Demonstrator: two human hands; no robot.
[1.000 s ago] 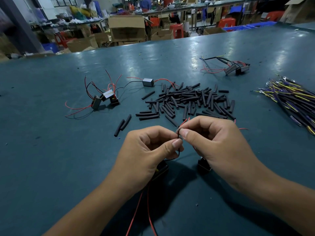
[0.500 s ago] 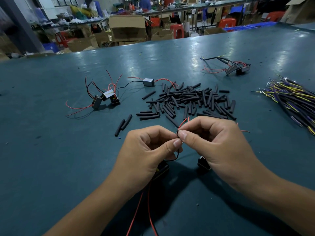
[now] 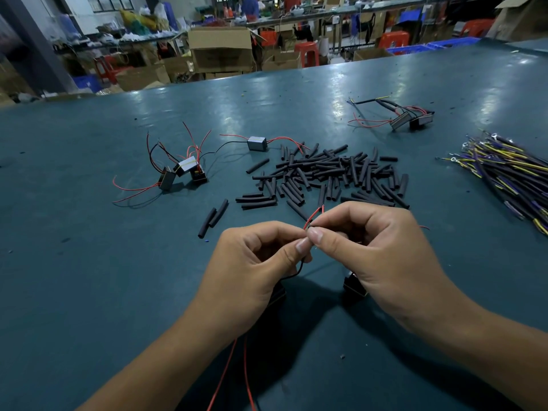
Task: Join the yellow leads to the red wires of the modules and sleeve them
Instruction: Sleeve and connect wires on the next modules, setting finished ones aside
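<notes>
left hand (image 3: 252,262) pinches red wires (image 3: 314,214) | right hand (image 3: 382,247) pinches too

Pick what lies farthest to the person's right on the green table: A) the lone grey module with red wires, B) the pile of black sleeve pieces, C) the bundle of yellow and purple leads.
C: the bundle of yellow and purple leads lies at the table's right edge, beyond the pile of black sleeve pieces.

A dull teal table (image 3: 89,262) is seen, scattered with matte black sleeves (image 3: 326,173). Bright red wires (image 3: 314,215) are shown at black modules (image 3: 167,180), one grey-topped. Yellow, purple and black stripes are carried by the lead bundle (image 3: 510,173).
</notes>
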